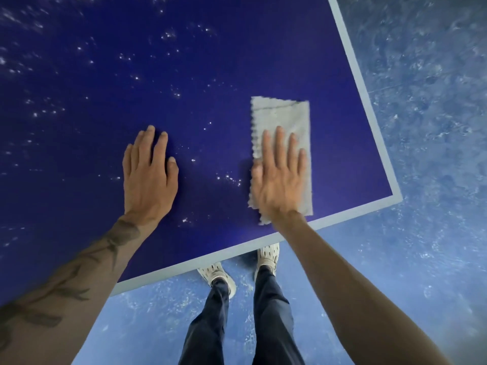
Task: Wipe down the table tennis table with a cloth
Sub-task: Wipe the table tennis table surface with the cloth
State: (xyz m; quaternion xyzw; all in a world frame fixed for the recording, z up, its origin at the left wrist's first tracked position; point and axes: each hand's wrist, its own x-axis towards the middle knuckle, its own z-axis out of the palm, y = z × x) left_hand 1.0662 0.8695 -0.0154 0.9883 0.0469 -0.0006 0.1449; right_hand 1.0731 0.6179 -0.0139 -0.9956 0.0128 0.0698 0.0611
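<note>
The cloth [284, 114] lies folded in a long strip on the blue counter [210, 61], near its corner [395, 198] at 4 o'clock. The right grip [279, 177] is released: palm and straight fingers press flat on the cloth's near half, nothing curled round it. The left grip [149, 175] is also released, spread flat on bare counter at 9 o'clock from the cloth, apparently as a brace.

Risks, as I judge them:

- With only a flat palm on it, the cloth could slip out or bunch on a fast stroke, and skin would then drag over the surface instead.
- The far half, at 12 o'clock, has no pressure on it, so it may ride over dirt without lifting it.
- White specks [229, 178] sit just at 9 o'clock of the right grip, and many more spread from 9 to 12 o'clock. A narrow strip leaves gaps between passes, so patches could be missed.
- A stroke toward 3 or 5 o'clock could carry the cloth past the pale border [355, 83] and drop it on the floor [421, 127].
- The bracing palm may leave a print and hides specks beneath it.
</note>
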